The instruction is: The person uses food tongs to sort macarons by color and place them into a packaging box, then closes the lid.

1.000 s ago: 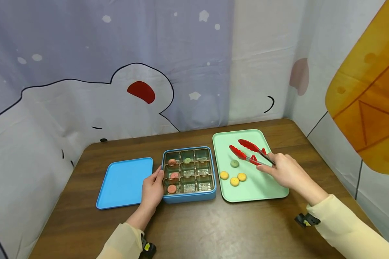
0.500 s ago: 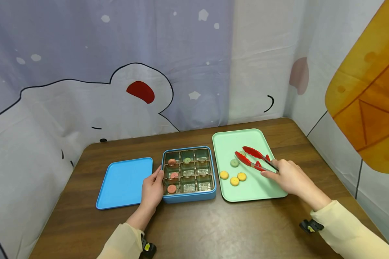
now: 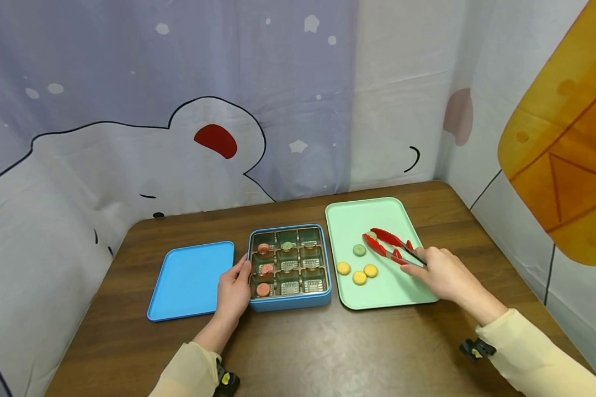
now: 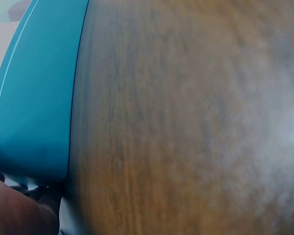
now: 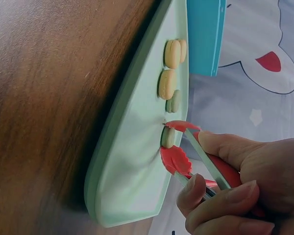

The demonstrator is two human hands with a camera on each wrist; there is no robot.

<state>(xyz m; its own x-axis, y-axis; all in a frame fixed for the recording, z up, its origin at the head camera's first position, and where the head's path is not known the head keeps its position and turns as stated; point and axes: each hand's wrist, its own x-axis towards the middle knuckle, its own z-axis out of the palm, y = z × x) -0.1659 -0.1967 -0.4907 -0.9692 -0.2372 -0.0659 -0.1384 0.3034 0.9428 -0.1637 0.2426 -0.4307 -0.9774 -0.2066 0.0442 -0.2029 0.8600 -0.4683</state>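
Note:
My right hand (image 3: 444,274) grips red-tipped tongs (image 3: 390,245) over the light green tray (image 3: 402,289). Between the tong tips is a green macaron (image 5: 168,137), low over the tray. A second green macaron (image 3: 359,250) lies just left of the tips, with several yellow macarons (image 3: 360,278) nearer the front. My left hand (image 3: 234,291) holds the left side of a blue box (image 3: 290,301), thumb at its rim. Inside, a clear divided insert has pink macarons (image 3: 263,289) down its left column and a green macaron (image 3: 287,246) in the back middle compartment.
A blue lid (image 3: 193,281) lies flat on the wooden table (image 3: 298,353), left of the box. The box stands close beside the tray's left edge. A printed curtain (image 3: 298,110) hangs behind the table and along its sides.
The right hand and tongs have moved slightly right and toward the front, and the tips have come together around the green macaron. The left hand and box stay put.

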